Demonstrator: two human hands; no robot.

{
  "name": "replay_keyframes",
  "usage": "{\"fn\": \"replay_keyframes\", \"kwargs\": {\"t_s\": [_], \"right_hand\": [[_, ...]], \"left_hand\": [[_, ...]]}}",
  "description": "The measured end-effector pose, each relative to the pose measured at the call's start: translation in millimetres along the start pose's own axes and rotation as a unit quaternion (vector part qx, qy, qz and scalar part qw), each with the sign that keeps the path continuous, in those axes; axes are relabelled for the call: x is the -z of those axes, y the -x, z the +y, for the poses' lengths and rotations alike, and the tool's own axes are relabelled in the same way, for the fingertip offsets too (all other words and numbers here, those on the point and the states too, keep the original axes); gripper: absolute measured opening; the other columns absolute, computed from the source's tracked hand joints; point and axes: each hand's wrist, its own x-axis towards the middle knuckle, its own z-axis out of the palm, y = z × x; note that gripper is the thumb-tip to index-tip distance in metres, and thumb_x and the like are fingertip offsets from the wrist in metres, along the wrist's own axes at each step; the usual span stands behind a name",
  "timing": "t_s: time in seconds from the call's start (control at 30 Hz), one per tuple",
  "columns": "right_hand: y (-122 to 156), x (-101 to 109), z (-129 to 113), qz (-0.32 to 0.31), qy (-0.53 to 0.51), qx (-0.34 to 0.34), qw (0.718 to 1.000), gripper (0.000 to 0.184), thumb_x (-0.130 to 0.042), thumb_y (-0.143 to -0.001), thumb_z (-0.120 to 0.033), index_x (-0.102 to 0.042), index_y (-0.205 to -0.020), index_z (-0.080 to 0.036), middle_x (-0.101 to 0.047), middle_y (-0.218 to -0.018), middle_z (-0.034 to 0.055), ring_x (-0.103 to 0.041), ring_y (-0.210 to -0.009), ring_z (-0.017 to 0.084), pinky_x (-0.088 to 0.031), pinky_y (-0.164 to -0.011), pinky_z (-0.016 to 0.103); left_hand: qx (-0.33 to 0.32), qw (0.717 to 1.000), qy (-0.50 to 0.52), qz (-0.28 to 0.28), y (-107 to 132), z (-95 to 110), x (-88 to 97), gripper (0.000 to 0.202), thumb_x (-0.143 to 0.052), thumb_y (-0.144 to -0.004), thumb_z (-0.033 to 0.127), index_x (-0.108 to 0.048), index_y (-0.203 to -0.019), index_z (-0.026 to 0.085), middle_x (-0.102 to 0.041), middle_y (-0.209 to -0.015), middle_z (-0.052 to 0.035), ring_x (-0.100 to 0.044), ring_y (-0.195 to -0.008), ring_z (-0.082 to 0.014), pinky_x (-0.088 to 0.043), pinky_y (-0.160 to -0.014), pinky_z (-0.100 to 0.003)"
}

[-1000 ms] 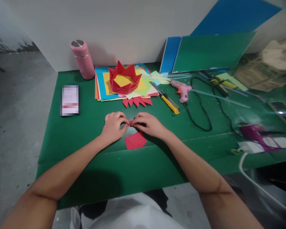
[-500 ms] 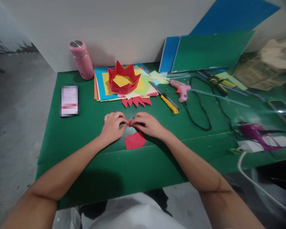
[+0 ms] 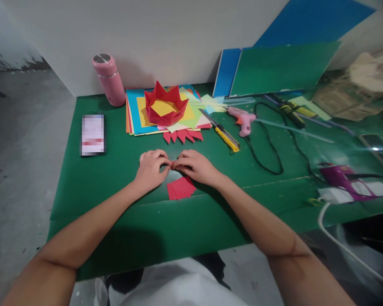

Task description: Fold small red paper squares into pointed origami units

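My left hand (image 3: 151,167) and my right hand (image 3: 196,165) meet at their fingertips over the green table (image 3: 115,199). Both pinch a small folded red paper piece (image 3: 172,165), mostly hidden by the fingers. Just below the hands lie loose red paper squares (image 3: 180,188). Farther back, a red folded paper crown (image 3: 165,104) with a yellow inside sits on a stack of coloured paper sheets (image 3: 136,114). A row of folded red points (image 3: 183,135) lies at the front of that stack.
A pink bottle (image 3: 109,80) stands at the back left, a phone (image 3: 92,134) lies left. A yellow utility knife (image 3: 221,131), pink glue gun (image 3: 242,118) with black cord, purple tool (image 3: 344,178) and green and blue boards (image 3: 284,68) fill the right.
The hands have stayed in place; the fingertips have closed slightly tighter on the red piece, so less of it shows.
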Motion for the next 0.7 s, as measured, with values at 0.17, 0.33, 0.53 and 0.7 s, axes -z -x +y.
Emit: {"fn": "replay_keyframes", "kwargs": {"t_s": [0.17,0.33,0.53,0.7], "right_hand": [[-0.7,-1.8,2.0,0.001,0.003,0.006,1.000,0.018,-0.053,-0.094,-0.025,-0.071,-0.094,-0.021,-0.060,-0.081,0.0045,-0.052,-0.075,0.016,-0.037,-0.069,0.028],[-1.8,-2.3,2.9,-0.002,0.008,0.007,1.000,0.019,-0.052,-0.094,-0.026,-0.071,-0.094,-0.022,-0.059,-0.081,0.0042,-0.052,-0.075,0.016,-0.036,-0.069,0.028],[-0.3,-2.1,0.6,0.000,0.009,0.007,1.000,0.021,-0.050,-0.095,-0.026,-0.070,-0.097,-0.021,-0.061,-0.084,0.0051,-0.053,-0.078,0.016,-0.038,-0.072,0.029],[-0.7,-1.8,0.3,-0.013,0.010,0.004,1.000,0.022,-0.048,-0.096,-0.027,-0.070,-0.097,-0.023,-0.060,-0.086,0.0051,-0.053,-0.079,0.016,-0.038,-0.073,0.030]], "left_hand": [[-0.004,1.000,-0.002,0.000,-0.2,-0.3,0.0,0.007,-0.063,-0.082,0.022,-0.070,-0.080,0.023,-0.064,-0.102,-0.0018,-0.055,-0.097,-0.0216,-0.036,-0.087,-0.041],[-0.007,1.000,-0.003,-0.006,-0.3,-0.9,0.6,0.007,-0.063,-0.083,0.022,-0.070,-0.082,0.023,-0.065,-0.102,-0.0017,-0.055,-0.098,-0.0219,-0.037,-0.086,-0.041],[0.004,1.000,-0.008,-0.018,-1.0,0.2,1.3,0.010,-0.061,-0.086,0.021,-0.070,-0.082,0.023,-0.065,-0.103,-0.0016,-0.055,-0.098,-0.0219,-0.037,-0.088,-0.042],[0.005,1.000,-0.009,-0.021,-1.6,-0.3,1.1,0.010,-0.061,-0.085,0.021,-0.070,-0.083,0.023,-0.065,-0.104,-0.0018,-0.055,-0.099,-0.0221,-0.037,-0.088,-0.042]]}}
